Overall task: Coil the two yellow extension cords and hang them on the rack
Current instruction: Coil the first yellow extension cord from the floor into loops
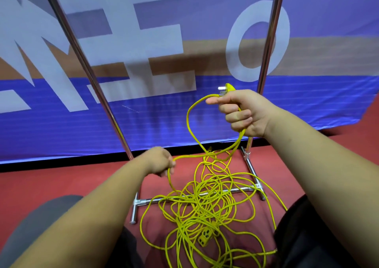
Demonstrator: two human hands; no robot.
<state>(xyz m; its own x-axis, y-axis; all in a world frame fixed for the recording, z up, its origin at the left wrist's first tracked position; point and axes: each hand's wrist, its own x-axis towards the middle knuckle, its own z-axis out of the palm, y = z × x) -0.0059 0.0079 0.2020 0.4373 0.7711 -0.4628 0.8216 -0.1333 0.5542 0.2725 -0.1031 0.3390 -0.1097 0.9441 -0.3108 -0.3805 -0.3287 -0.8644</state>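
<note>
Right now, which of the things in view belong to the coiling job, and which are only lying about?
Belongs to the job: yellow cord gripped by right hand and left hand; its plug; tangled cord pile; socket block; rack.
Just there: blue banner; red floor.

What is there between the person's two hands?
In the head view, a slack loop of yellow cord hangs between the right hand, which grips it just below the plug, and the left hand.
</note>
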